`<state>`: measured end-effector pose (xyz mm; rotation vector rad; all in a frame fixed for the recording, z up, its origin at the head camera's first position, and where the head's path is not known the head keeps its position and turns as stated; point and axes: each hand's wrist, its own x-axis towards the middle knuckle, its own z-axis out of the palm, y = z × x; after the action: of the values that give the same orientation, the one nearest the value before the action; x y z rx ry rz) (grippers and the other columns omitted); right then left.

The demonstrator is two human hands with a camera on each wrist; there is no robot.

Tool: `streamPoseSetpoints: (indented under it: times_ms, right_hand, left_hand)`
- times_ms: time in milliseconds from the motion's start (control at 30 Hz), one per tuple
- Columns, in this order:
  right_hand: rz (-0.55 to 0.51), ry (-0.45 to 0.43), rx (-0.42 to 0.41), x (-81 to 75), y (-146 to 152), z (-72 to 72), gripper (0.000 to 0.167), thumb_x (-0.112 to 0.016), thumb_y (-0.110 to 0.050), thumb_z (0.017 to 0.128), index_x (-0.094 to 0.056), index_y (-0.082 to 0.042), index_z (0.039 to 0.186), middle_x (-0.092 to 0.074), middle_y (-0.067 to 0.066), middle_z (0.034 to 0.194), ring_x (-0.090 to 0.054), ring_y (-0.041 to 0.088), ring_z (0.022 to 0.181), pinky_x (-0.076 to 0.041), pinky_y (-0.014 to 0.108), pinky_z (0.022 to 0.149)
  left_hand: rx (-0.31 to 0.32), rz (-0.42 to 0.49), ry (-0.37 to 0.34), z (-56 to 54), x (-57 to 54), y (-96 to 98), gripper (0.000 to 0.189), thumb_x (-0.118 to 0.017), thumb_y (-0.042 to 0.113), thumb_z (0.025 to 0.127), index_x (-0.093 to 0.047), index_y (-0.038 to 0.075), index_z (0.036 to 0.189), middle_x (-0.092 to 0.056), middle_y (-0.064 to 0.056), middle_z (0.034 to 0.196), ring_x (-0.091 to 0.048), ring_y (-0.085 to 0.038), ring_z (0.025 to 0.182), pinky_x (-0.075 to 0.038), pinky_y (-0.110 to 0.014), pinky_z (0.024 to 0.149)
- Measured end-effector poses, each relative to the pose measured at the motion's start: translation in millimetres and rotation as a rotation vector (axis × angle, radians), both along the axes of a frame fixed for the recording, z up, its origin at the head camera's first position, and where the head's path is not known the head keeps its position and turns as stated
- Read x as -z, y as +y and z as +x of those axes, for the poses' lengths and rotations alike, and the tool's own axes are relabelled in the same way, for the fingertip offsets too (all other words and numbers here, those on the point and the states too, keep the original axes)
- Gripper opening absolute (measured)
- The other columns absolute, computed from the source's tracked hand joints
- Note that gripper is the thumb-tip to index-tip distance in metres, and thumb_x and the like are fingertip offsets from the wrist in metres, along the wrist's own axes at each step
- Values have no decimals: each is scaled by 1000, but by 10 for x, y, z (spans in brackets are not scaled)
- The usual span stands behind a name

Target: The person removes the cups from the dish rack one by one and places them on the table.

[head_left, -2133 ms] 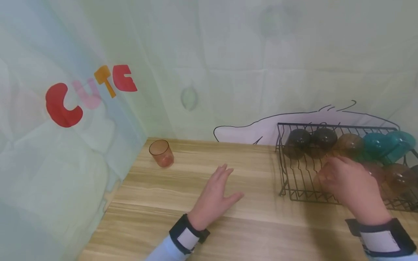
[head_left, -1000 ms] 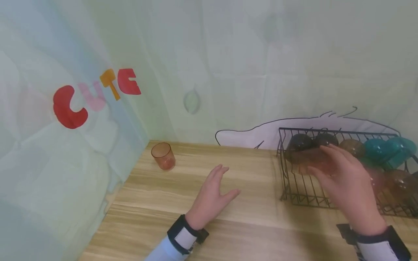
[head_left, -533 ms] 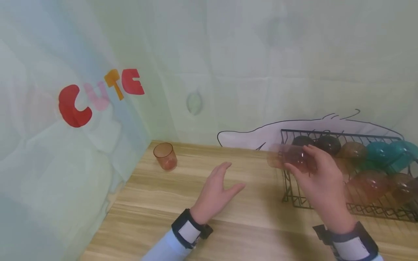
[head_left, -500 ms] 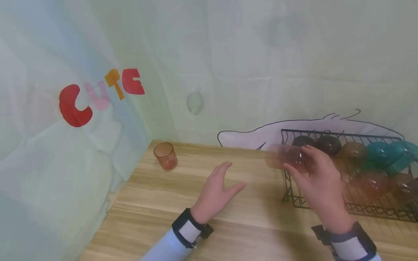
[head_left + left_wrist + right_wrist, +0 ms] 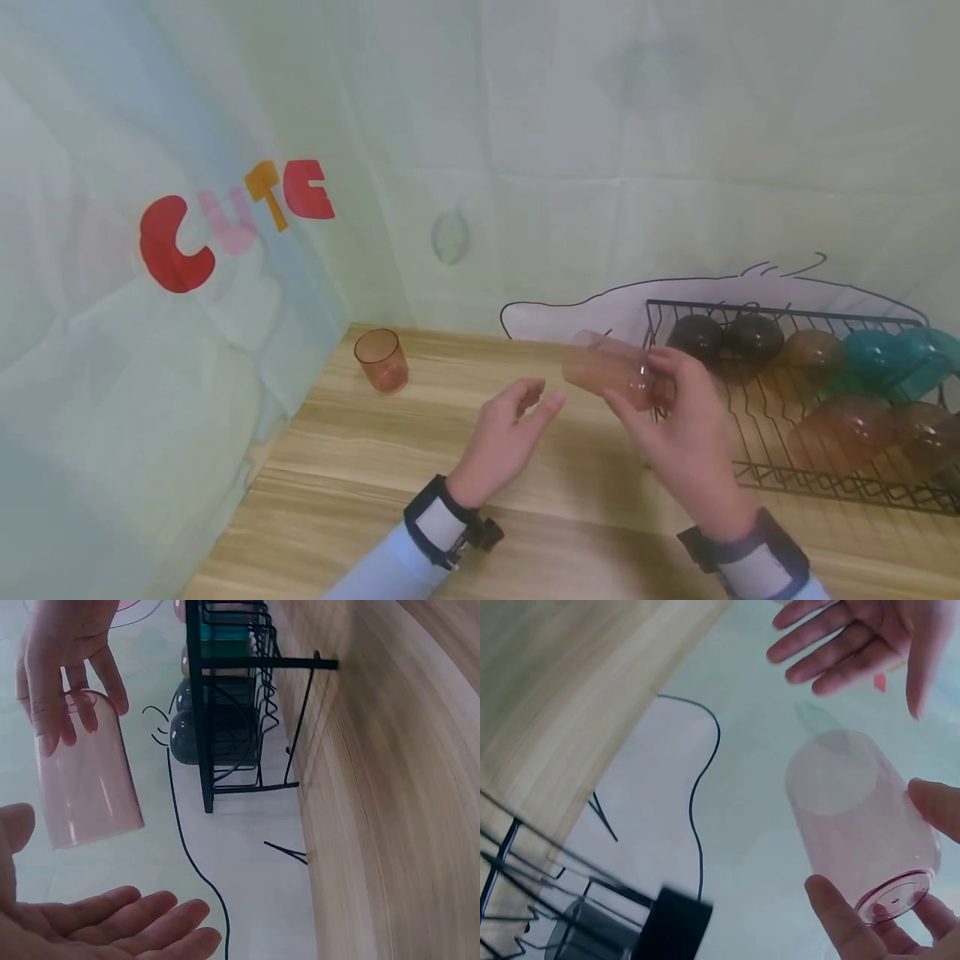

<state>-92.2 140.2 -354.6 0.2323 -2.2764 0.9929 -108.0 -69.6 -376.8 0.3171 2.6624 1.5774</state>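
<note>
My right hand (image 5: 686,442) grips a clear pinkish cup (image 5: 603,367) near its base, thumb on one side and fingers on the other. The cup lies tilted on its side in the air, its mouth toward the left. In the right wrist view the cup (image 5: 862,817) shows its round base between the fingertips. My left hand (image 5: 502,437) is just left of the cup's mouth, fingers spread and holding nothing. In the left wrist view the left palm (image 5: 97,930) lies below the cup's rim, apart from it. Another pinkish-orange cup (image 5: 382,362) stands upright at the table's back left.
A black wire rack (image 5: 750,417) stands at the right, with dark cups (image 5: 697,337), teal cups (image 5: 870,354), and amber and pink cups (image 5: 847,425) upside down in it. A printed cloth (image 5: 555,150) hangs behind the wooden table (image 5: 360,467).
My right hand has lifted the pinkish cup out of the rack's front left and carried it left, toward my left hand. The left hand's fingers have drawn in slightly.
</note>
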Motion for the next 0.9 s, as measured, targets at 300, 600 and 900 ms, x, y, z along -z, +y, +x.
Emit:
streamPoseSetpoints:
  times_ms: [300,600,900]
  right_hand:
    - [-34,35,-69,43,-181,13,69,-85,-26,66,-49,-1,119,-52,10,127,-53,14,104,-57,22,71]
    - [-35,116,-79,103,-252,38,68,-86,-25,65,-49,2,115,-51,15,127,-52,21,113,-58,26,69]
    - [-1,35,-132,137,-267,46,73,-83,-24,68,-49,-8,130,-48,8,129,-48,17,117,-56,28,80]
  left_hand:
    - [20,105,-79,-100,-17,43,61,-38,68,88,-63,20,117,-65,2,118,-60,-14,108,-50,-41,93]
    - [137,267,-133,-162,6,62,52,-36,61,93,-61,23,118,-65,3,114,-63,-12,106,-50,-34,96]
    - [114,341,-151,-154,-26,79,51,-40,59,92,-57,19,120,-66,2,110,-64,-12,101,-51,-35,93]
